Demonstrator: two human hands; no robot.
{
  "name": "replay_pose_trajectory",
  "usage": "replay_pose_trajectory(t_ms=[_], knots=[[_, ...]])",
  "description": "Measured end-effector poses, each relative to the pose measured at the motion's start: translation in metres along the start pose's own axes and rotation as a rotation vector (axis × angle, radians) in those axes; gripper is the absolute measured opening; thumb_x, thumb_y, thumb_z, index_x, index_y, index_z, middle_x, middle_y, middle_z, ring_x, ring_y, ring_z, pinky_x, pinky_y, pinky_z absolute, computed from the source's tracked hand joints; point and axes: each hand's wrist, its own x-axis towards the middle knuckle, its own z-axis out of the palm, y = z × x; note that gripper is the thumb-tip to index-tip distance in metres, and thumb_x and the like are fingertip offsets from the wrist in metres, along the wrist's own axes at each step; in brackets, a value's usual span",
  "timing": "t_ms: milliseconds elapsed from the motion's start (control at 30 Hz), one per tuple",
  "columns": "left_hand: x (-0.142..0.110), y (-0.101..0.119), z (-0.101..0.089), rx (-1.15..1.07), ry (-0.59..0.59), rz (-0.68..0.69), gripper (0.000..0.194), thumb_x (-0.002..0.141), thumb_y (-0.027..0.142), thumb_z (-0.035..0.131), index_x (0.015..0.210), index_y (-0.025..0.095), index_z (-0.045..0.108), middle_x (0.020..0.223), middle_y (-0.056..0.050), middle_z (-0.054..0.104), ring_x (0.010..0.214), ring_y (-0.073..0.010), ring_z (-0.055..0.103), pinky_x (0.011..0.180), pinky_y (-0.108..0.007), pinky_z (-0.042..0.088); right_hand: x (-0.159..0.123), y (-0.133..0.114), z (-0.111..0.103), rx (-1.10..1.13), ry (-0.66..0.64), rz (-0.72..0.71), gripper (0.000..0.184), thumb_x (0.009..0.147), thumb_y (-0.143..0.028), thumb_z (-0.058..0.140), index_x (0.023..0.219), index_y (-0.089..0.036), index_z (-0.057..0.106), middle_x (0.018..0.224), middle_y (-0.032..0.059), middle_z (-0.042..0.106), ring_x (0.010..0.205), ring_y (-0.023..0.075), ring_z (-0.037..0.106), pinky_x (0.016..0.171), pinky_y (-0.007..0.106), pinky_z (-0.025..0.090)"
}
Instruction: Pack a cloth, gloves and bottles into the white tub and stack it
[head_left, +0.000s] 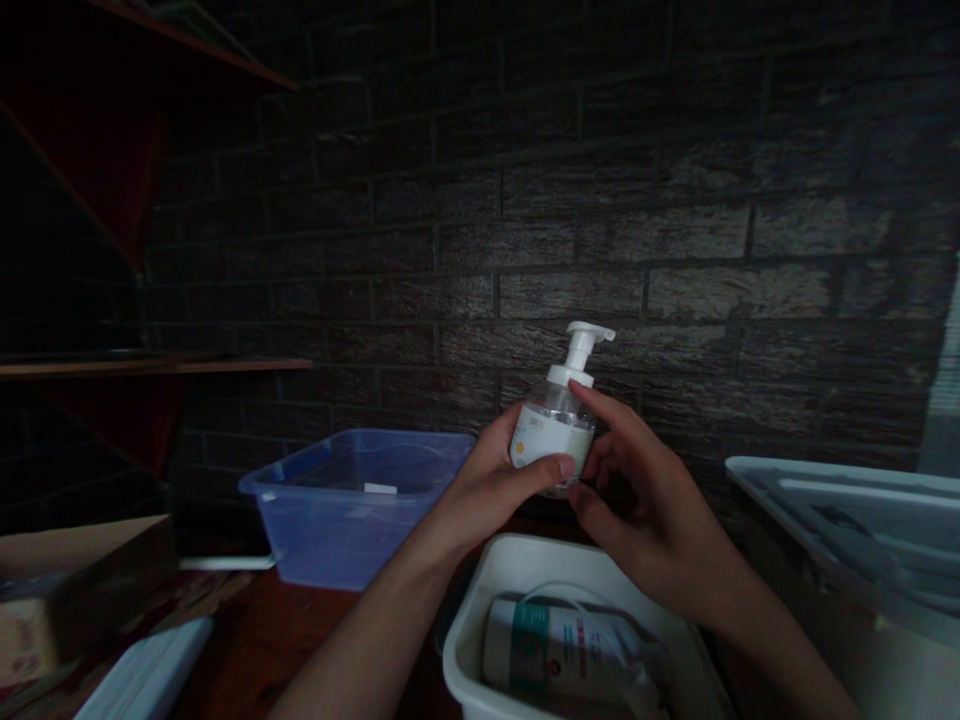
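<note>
A clear pump bottle (551, 432) with a white pump head and a pale label is held up, slightly tilted, above a white bin. My left hand (499, 470) is wrapped round its body, with the thumb across the lower label. My right hand (645, 490) is at the bottle's right side, index finger at the white collar and thumb near the base. Its fingers are curved and apart; whether they press on the bottle is hard to tell. Inside the white bin (466, 640) lies a larger white bottle (555, 645) with a green band and red print.
A translucent blue tub (330, 535) stands on the brown table at left. Further left are an open cardboard box (112, 575) and a light flat object (154, 670). A lidded grey container (862, 560) stands at right. Shelves (157, 368) jut from the dark brick wall.
</note>
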Motion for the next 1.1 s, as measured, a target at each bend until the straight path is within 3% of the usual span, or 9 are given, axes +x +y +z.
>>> replay_pose_trajectory(t_ms=[100, 167, 367, 467, 600, 733, 833, 1100], knots=[[0.0, -0.001, 0.001, 0.023, 0.01, -0.012, 0.053, 0.076, 0.029, 0.085, 0.122, 0.016, 0.064, 0.103, -0.005, 0.071, 0.091, -0.0205, 0.064, 0.079, -0.027, 0.048, 0.0, -0.003, -0.002, 0.09, 0.053, 0.097, 0.068, 0.088, -0.011, 0.06, 0.15, -0.033, 0.045, 0.094, 0.0015, 0.066, 0.076, 0.0168, 0.061, 0.065, 0.03, 0.052], [0.001, -0.003, 0.002, 0.048, -0.006, -0.012, 0.058, 0.075, 0.03, 0.087, 0.125, 0.017, 0.061, 0.11, -0.007, 0.071, 0.095, -0.0219, 0.065, 0.082, -0.028, 0.048, 0.001, -0.005, -0.002, 0.093, 0.135, 0.152, 0.056, 0.089, -0.016, 0.06, 0.142, -0.031, 0.051, 0.082, -0.0007, 0.064, 0.068, 0.0163, 0.06, 0.056, 0.028, 0.046], [0.004, -0.012, 0.001, 0.261, 0.007, 0.061, 0.061, 0.073, 0.028, 0.087, 0.125, 0.017, 0.058, 0.109, -0.007, 0.069, 0.094, -0.0211, 0.064, 0.08, -0.028, 0.047, 0.003, -0.006, -0.003, 0.013, 0.414, 0.232, 0.036, 0.088, -0.026, 0.067, 0.124, -0.024, 0.062, 0.074, -0.0009, 0.064, 0.06, 0.0147, 0.058, 0.049, 0.025, 0.041], [0.004, -0.015, 0.001, 0.34, 0.038, 0.074, 0.064, 0.071, 0.029, 0.089, 0.125, 0.018, 0.057, 0.112, -0.007, 0.069, 0.098, -0.0228, 0.064, 0.085, -0.031, 0.047, 0.005, -0.001, -0.005, 0.05, 0.459, 0.238, 0.035, 0.089, -0.031, 0.069, 0.122, -0.023, 0.062, 0.087, 0.0034, 0.069, 0.071, 0.0169, 0.064, 0.056, 0.027, 0.05], [0.003, -0.016, 0.005, 0.332, 0.005, 0.074, 0.069, 0.07, 0.026, 0.089, 0.129, 0.02, 0.054, 0.118, -0.009, 0.068, 0.105, -0.0259, 0.065, 0.091, -0.034, 0.048, 0.007, 0.004, -0.003, 0.064, 0.303, 0.209, 0.046, 0.09, -0.034, 0.072, 0.133, -0.022, 0.06, 0.124, 0.0102, 0.069, 0.106, 0.0245, 0.068, 0.088, 0.038, 0.058], [0.003, -0.017, 0.005, 0.277, -0.041, 0.124, 0.074, 0.066, 0.017, 0.091, 0.132, 0.02, 0.056, 0.129, -0.011, 0.065, 0.119, -0.03, 0.061, 0.103, -0.038, 0.046, 0.006, 0.007, 0.003, 0.116, 0.078, 0.17, 0.04, 0.092, -0.032, 0.071, 0.13, -0.021, 0.065, 0.118, 0.0083, 0.072, 0.106, 0.0262, 0.069, 0.096, 0.043, 0.057], [0.003, -0.02, 0.004, 0.29, 0.002, 0.168, 0.082, 0.062, 0.013, 0.092, 0.136, 0.022, 0.057, 0.142, -0.013, 0.058, 0.128, -0.0327, 0.056, 0.111, -0.042, 0.041, 0.004, 0.011, 0.006, 0.194, 0.07, 0.144, 0.045, 0.091, -0.031, 0.073, 0.134, -0.023, 0.064, 0.123, 0.0081, 0.071, 0.109, 0.0276, 0.069, 0.098, 0.045, 0.057], [0.0, -0.02, 0.01, 0.342, 0.112, 0.289, 0.075, 0.068, 0.018, 0.09, 0.136, 0.026, 0.061, 0.138, -0.011, 0.058, 0.131, -0.0322, 0.053, 0.116, -0.044, 0.036, 0.005, 0.012, 0.01, 0.328, 0.093, 0.115, 0.046, 0.094, -0.032, 0.07, 0.138, -0.025, 0.061, 0.133, 0.0084, 0.068, 0.124, 0.0274, 0.064, 0.106, 0.045, 0.054]])
